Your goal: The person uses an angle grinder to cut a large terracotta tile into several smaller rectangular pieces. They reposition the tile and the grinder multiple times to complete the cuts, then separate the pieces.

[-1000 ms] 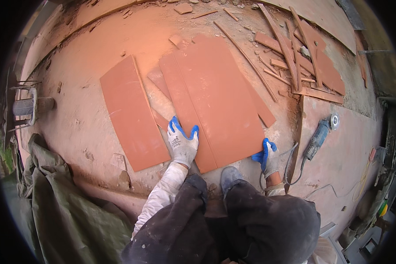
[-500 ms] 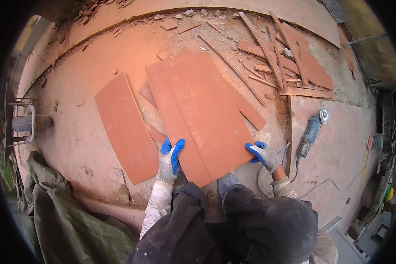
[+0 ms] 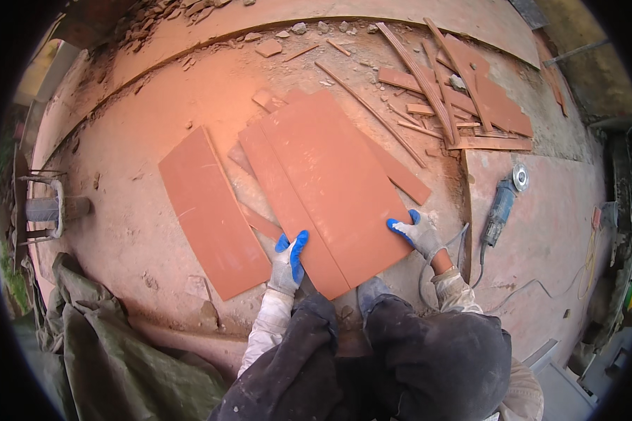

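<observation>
A large red-brown tile [image 3: 337, 179] lies flat on the dusty ground in front of me, with a narrow cut strip [image 3: 288, 210] along its left side. My left hand [image 3: 288, 264], in a grey and blue glove, rests on the near end of that strip. My right hand [image 3: 417, 231], gloved the same way, holds the near right edge of the large tile. A separate red-brown tile [image 3: 209, 210] lies to the left, apart from both hands.
A blue angle grinder [image 3: 502, 203] with its cable lies to the right on another slab. Broken tile strips and offcuts [image 3: 456, 91] are piled at the far right. A green tarp [image 3: 105, 351] lies at my lower left, a metal stand [image 3: 42, 210] at the left edge.
Both hands have shifted along the near edge of the tiles; the left glove now lies flatter on the narrow strip. The view has tilted slightly.
</observation>
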`<state>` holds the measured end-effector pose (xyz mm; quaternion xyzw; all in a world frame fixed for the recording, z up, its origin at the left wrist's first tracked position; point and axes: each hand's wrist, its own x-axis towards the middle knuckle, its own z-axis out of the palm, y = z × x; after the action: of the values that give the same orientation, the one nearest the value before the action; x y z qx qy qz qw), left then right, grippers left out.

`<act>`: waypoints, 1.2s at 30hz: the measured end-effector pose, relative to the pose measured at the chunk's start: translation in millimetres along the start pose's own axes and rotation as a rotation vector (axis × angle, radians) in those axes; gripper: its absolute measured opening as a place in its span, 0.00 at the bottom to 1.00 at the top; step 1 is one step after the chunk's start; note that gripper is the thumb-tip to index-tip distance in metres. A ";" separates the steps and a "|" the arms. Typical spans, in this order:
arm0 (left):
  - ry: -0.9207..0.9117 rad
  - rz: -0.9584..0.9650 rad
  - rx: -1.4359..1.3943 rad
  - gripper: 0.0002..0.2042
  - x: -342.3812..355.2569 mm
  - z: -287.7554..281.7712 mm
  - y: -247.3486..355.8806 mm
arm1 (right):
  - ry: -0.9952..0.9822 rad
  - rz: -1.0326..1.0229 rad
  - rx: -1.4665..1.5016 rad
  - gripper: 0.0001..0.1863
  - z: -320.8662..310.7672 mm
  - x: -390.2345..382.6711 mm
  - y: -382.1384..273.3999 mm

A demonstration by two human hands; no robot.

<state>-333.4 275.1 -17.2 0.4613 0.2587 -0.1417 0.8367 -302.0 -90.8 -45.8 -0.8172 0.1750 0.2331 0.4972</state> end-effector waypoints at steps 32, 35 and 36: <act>0.128 0.084 0.371 0.24 16.3 -2.5 -30.3 | 0.216 -0.623 0.259 0.40 26.5 -4.2 -96.8; 0.153 0.088 0.379 0.23 14.9 2.3 -35.2 | -0.073 -0.761 0.782 0.43 71.4 6.4 -161.3; 0.160 0.101 0.343 0.21 15.2 3.5 -37.0 | -0.143 -0.804 0.829 0.44 82.1 11.1 -179.7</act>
<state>-337.4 252.5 -50.0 0.6195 0.2727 -0.1044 0.7287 -216.8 61.9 46.9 -0.5389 -0.1063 -0.0074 0.8356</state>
